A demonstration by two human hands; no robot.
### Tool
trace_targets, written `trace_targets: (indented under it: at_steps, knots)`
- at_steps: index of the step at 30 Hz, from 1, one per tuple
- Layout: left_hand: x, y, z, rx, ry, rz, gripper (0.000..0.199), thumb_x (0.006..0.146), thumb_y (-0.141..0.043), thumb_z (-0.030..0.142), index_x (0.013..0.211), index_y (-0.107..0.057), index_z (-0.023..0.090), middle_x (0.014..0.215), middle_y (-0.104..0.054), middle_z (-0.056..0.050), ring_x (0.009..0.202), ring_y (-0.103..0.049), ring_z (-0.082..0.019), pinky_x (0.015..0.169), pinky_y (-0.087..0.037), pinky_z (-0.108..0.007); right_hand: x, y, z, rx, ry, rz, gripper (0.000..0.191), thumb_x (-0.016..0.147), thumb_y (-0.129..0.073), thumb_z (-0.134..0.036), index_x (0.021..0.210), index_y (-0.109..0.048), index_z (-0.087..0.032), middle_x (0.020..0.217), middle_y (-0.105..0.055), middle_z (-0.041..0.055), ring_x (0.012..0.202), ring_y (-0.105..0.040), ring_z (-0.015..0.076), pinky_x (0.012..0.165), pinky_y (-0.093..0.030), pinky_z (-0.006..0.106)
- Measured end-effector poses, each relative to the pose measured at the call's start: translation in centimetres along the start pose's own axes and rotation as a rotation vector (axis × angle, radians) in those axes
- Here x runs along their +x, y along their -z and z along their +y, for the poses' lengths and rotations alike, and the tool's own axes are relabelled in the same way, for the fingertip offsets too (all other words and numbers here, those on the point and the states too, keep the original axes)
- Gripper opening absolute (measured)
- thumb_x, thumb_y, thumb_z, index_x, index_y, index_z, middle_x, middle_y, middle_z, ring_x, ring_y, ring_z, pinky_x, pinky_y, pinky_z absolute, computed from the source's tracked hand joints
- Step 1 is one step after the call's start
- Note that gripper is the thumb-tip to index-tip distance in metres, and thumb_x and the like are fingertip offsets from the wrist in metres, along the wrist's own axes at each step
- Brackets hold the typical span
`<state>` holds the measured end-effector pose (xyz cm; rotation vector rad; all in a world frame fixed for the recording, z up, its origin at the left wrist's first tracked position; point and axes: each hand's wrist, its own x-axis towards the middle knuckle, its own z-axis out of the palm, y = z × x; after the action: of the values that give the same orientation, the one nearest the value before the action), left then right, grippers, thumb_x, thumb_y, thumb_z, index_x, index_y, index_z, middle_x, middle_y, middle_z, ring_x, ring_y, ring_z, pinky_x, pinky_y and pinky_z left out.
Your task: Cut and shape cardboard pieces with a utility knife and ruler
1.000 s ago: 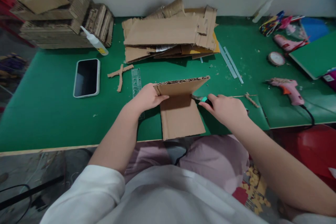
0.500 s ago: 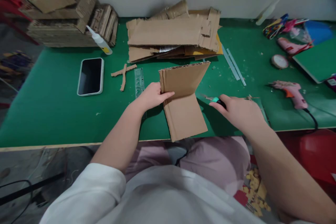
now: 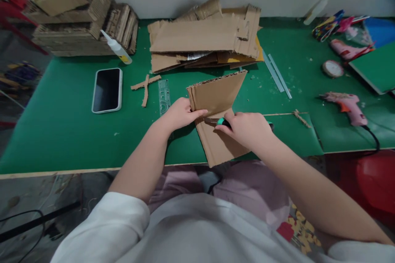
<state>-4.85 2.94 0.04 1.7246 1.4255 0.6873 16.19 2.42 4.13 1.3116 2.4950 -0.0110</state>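
Observation:
A folded cardboard piece (image 3: 217, 92) stands at the front edge of the green table, its upper panel raised and its lower panel lying toward me. My left hand (image 3: 180, 115) grips its left edge near the fold, the thumb on the inner face. In my right hand (image 3: 248, 129) is a cutter (image 3: 222, 122) with a green and black handle. Its blade lies over the lower panel just below the fold, close to my left thumb. Whether the blade touches the cardboard is hard to tell.
Left of my hands are a phone (image 3: 107, 90), a cardboard cross (image 3: 146, 86), a clear ruler (image 3: 164, 92) and a glue bottle (image 3: 117, 49). Cardboard sheets (image 3: 197, 37) lie behind. At right are clear strips (image 3: 279, 76), a tape roll (image 3: 333, 68) and a pink glue gun (image 3: 348, 104).
My right hand has moved left with the cutter, from beside the cardboard to over its lower panel. That panel has shifted slightly right. My left hand still holds the edge.

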Motion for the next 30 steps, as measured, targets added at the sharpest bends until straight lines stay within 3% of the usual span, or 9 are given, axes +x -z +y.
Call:
trace_targets:
  at_steps: [15, 30]
  knots:
    - [-0.1, 0.0, 0.2, 0.004, 0.02, 0.0, 0.057, 0.077, -0.062, 0.042, 0.126, -0.048, 0.018, 0.121, -0.061, -0.01, 0.112, -0.057, -0.028, 0.09, -0.049, -0.036, 0.0, -0.3, 0.8, 0.017, -0.05, -0.019, 0.06, 0.087, -0.023, -0.065, 0.104, -0.058, -0.018, 0.08, -0.066, 0.01, 0.071, -0.063, 0.022, 0.053, -0.029, 0.026]
    - [0.1, 0.0, 0.0, 0.11, -0.019, -0.008, 0.046, 0.079, -0.058, 0.043, 0.117, -0.056, 0.018, 0.114, -0.064, -0.009, 0.115, -0.054, -0.029, 0.098, -0.043, -0.04, -0.8, -1.3, 4.1, -0.048, -0.153, -0.015, 0.064, 0.086, -0.018, -0.067, 0.097, -0.059, -0.019, 0.08, -0.066, 0.0095, 0.07, -0.062, 0.0227, 0.051, -0.024, 0.025]
